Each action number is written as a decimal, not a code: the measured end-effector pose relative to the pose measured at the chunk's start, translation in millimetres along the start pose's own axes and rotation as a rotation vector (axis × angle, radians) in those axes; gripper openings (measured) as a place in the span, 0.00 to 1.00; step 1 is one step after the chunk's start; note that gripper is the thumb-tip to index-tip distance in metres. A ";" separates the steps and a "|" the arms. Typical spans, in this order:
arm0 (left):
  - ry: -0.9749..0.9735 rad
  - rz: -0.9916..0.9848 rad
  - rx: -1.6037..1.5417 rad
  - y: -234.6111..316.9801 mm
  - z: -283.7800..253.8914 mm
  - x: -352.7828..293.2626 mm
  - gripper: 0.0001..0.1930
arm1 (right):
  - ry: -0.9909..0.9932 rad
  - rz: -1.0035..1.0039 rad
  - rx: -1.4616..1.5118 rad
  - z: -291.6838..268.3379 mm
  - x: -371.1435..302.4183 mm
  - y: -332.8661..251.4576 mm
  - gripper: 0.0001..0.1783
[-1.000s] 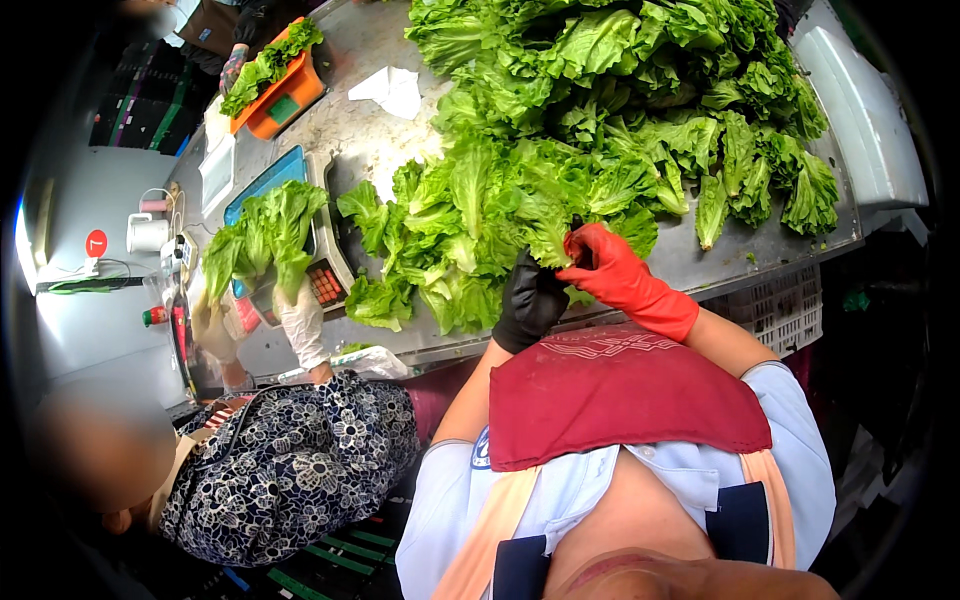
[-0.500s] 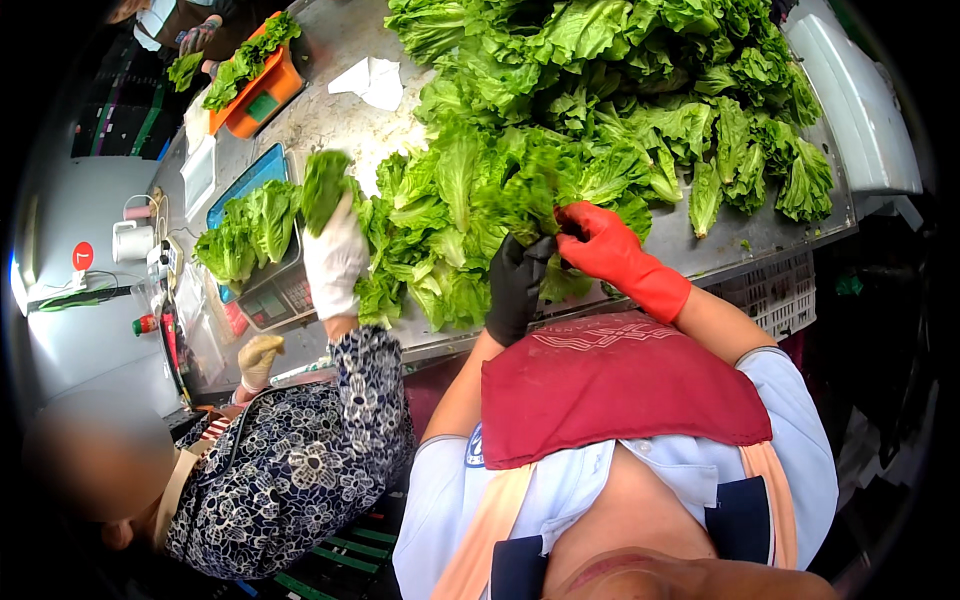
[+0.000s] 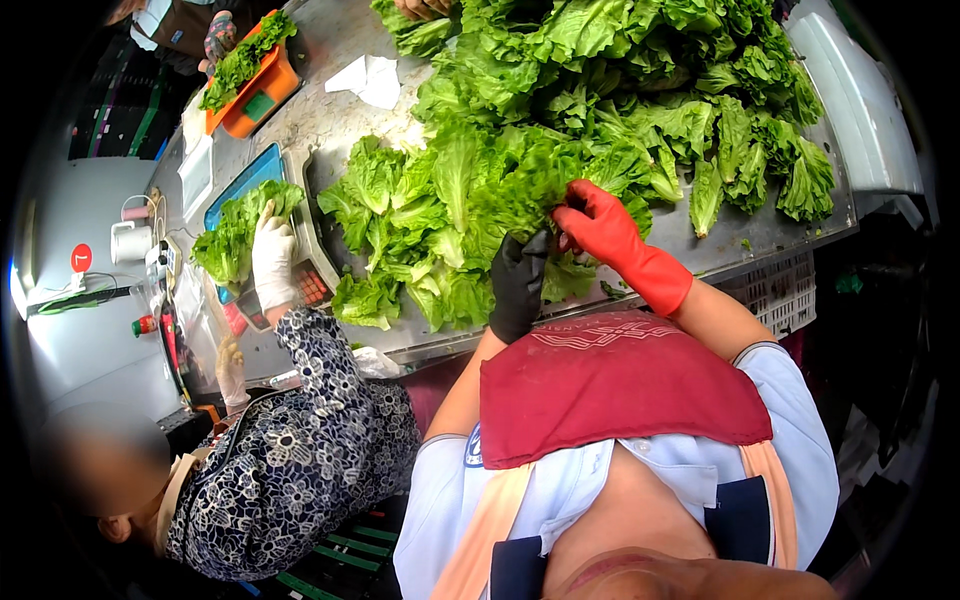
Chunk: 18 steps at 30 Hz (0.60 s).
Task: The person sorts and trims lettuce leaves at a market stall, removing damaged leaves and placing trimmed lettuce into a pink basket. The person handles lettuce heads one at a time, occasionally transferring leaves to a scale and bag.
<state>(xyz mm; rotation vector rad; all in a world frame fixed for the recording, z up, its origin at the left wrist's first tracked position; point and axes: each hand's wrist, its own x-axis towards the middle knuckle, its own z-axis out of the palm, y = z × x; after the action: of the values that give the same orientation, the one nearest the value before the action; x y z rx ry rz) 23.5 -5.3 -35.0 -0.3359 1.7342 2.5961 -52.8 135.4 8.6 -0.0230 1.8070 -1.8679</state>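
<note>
Produce workroom, seemingly: metal table (image 3: 325,115) heaped with leafy greens (image 3: 590,110), weighing scale (image 3: 316,284), orange basket (image 3: 272,90), gloved co-worker (image 3: 290,460) alongside, plastic crate (image 3: 790,298) below.

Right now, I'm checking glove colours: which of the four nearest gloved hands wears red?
The camera wearer's right hand, near the leaf lettuce. The left hand wears black; the floral-sleeved co-worker's hands wear pale gloves.

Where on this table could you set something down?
Bare table shows beside the white sheet, between the orange tub and lettuce. Another patch, dotted with scraps, lies right of the right hand, between lettuce and the table's front edge. Lettuce crowds the left hand and the scale.
</note>
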 end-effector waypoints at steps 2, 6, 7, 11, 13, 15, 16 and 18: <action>0.018 -0.100 -0.158 -6.0 -0.3 4.7 0.12 | 0.007 0.044 0.070 -5.9 1.8 3.3 0.13; 0.059 -0.052 -0.044 -33.4 -8.0 12.5 0.15 | 0.072 -0.074 0.381 2.4 -5.0 21.6 0.10; 0.044 0.020 0.128 -42.1 -13.9 15.0 0.15 | 0.064 -0.103 0.437 4.3 -5.5 21.6 0.10; -0.053 0.248 0.647 -52.2 -25.6 25.4 0.16 | 0.000 -0.267 0.398 4.9 -12.2 23.5 0.12; -0.080 0.321 0.556 -41.6 -19.1 25.2 0.16 | 0.005 -0.482 0.245 5.4 -14.6 25.0 0.15; -0.078 0.270 0.352 -18.4 0.5 23.9 0.17 | 0.076 -0.805 0.086 8.9 -15.6 25.7 0.16; -0.059 0.180 0.087 -8.0 6.0 24.1 0.17 | 0.158 -0.853 0.016 5.8 -10.9 32.5 0.17; 0.030 -0.013 -0.593 9.1 7.1 27.9 0.19 | 0.010 -0.655 0.239 1.6 -18.5 5.9 0.16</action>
<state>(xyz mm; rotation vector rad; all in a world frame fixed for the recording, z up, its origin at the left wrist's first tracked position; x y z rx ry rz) -6.1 -5.6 -29.1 -0.3796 0.9181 3.0512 -34.3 141.3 9.7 -0.5812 1.6894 -2.5170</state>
